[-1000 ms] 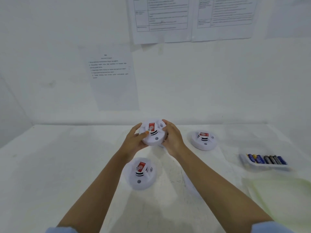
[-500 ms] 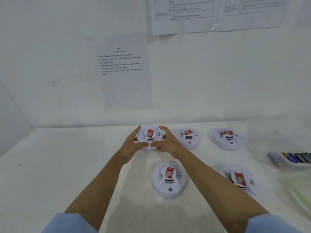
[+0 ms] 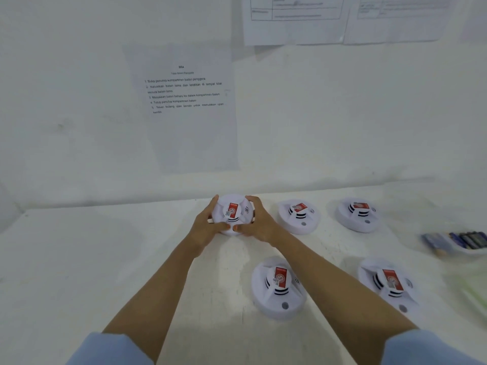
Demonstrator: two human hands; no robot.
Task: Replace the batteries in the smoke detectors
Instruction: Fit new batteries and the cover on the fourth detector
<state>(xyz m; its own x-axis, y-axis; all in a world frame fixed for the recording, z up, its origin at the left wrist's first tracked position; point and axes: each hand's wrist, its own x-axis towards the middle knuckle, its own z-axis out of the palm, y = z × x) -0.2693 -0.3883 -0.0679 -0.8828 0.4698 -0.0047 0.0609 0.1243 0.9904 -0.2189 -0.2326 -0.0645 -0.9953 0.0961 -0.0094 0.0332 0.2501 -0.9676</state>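
A white round smoke detector [image 3: 233, 213] with a red label sits at the far middle of the white table [image 3: 79, 259]. My left hand [image 3: 208, 226] grips its left rim and my right hand [image 3: 259, 223] grips its right rim, thumbs meeting at the near edge. Several more white detectors lie on the table: one [image 3: 299, 216] just right of my hands, one [image 3: 358, 214] farther right, one [image 3: 279, 287] near between my forearms, one [image 3: 390, 284] near right. Batteries lie in a small tray [image 3: 456, 242] at the right edge.
The white wall stands close behind the table, with an instruction sheet [image 3: 184, 106] and other papers [image 3: 295, 19] taped on it. A pale green object [image 3: 471, 288], blurred, lies at the right edge below the battery tray.
The view has swung left, so more detectors came into sight on the right. My hands carried the held detector to the far middle of the table and still grip it.
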